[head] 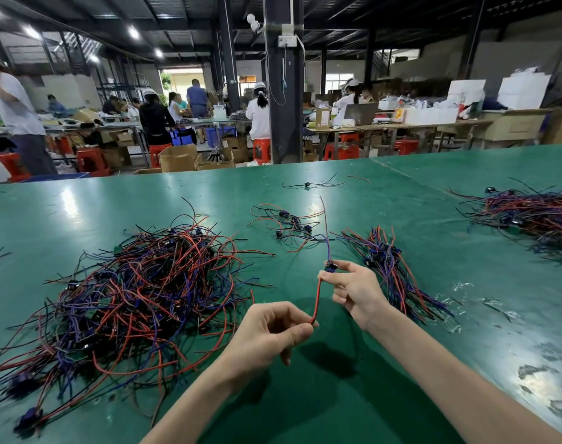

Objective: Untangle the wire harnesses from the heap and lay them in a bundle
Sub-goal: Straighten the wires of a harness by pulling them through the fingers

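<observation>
- I have one harness (318, 294) stretched between my hands, between heap and bundle: my right hand (353, 291) pinches its connector, and my left hand (273, 331) pinches the red wire's end.
- The bundle (392, 267), just right, is small (my judgement).
- The heap (138, 299) at left is big, so most sorting is left.

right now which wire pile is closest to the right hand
The narrow bundle just right of the right hand, wires lying roughly parallel. The big tangled heap sits left; the small cluster and far-right pile lie farther off.
</observation>
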